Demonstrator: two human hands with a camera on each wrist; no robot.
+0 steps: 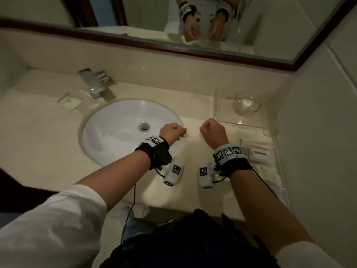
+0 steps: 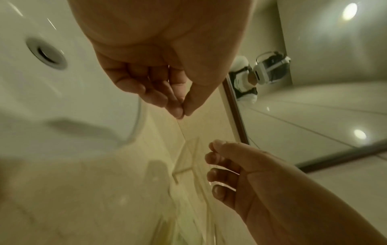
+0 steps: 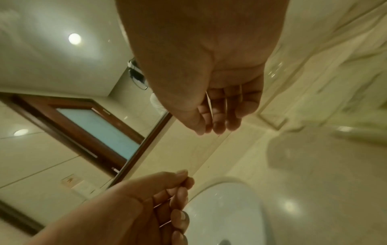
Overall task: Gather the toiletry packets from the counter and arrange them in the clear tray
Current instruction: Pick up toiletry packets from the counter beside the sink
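Observation:
A thin, nearly see-through packet [image 2: 182, 132] is stretched between my two hands above the counter, just right of the sink. My left hand [image 1: 173, 132] pinches one edge between thumb and forefinger [image 2: 178, 109]. My right hand [image 1: 210, 132] grips the other edge with curled fingers [image 3: 217, 119]. The clear tray [image 1: 270, 132] lies on the counter right of my right hand, and white boxed packets [image 1: 259, 153] and a pale green packet [image 1: 268, 173] lie in it. One more flat packet [image 1: 69, 101] lies on the counter left of the faucet.
A white sink basin [image 1: 116, 132] with a drain sits left of my hands, and a chrome faucet [image 1: 94, 84] stands behind it. A glass bowl [image 1: 246, 103] stands at the tray's far end. A mirror [image 1: 193, 26] runs along the back wall, and a tiled wall closes the right side.

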